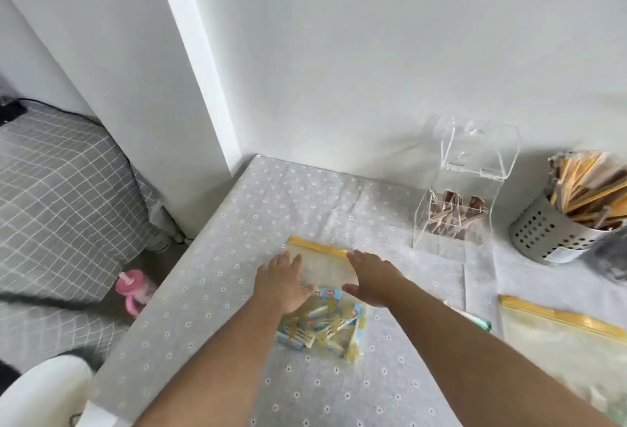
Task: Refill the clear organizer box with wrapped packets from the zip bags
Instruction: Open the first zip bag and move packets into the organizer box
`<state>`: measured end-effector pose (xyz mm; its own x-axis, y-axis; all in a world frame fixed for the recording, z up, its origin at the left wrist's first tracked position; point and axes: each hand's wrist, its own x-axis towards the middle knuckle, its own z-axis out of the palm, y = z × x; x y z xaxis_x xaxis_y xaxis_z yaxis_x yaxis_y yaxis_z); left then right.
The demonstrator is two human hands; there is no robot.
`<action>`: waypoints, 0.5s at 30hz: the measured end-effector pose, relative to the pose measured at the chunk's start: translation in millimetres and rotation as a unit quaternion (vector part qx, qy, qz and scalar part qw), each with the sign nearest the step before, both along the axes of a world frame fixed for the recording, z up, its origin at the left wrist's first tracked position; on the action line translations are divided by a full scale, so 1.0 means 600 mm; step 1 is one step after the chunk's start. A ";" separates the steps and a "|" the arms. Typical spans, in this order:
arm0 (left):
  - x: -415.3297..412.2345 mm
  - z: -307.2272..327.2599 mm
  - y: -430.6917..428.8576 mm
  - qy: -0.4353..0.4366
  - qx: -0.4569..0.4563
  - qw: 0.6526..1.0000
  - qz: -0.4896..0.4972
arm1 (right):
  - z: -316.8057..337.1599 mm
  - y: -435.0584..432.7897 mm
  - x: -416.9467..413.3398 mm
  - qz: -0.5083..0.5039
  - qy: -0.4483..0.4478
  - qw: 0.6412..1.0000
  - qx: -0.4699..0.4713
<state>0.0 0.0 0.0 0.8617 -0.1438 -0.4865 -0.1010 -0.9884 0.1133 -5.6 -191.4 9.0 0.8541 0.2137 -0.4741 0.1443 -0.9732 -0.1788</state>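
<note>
both hands are lying flat on a zip bag (322, 277) in the middle of the tabletop (217, 291), which is wearing a grey cloth dotted with small white flowers. the left hand (283, 282) is pressing on the bag's left side, its fingers (288, 262) stretched out and released, grasping nothing. the right hand (371, 279) is resting on the bag's right edge, fingers likewise spread and released. the bag's yellow zip strip is pointing toward the wall, and blue-and-yellow wrapped packets (325, 324) are bunching in its near end, between the forearms. the clear organizer box (454, 212) is standing well apart to the right near the wall, lid raised, with brown packets sitting in its bottom. a perforated metal cup (549, 233) full of sticks is standing just beside it. a second zip bag (563, 331) is lying at the right edge.
</note>
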 end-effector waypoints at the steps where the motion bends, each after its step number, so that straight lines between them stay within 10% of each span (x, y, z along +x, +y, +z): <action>1: 0.001 -0.011 0.004 -0.003 -0.003 1.000 -0.006 | -0.009 0.006 0.005 0.005 -0.002 1.000 -0.004; 15: 0.001 -0.038 0.005 -0.022 -0.040 0.998 0.030 | -0.016 0.034 0.048 -0.111 -0.097 0.985 0.089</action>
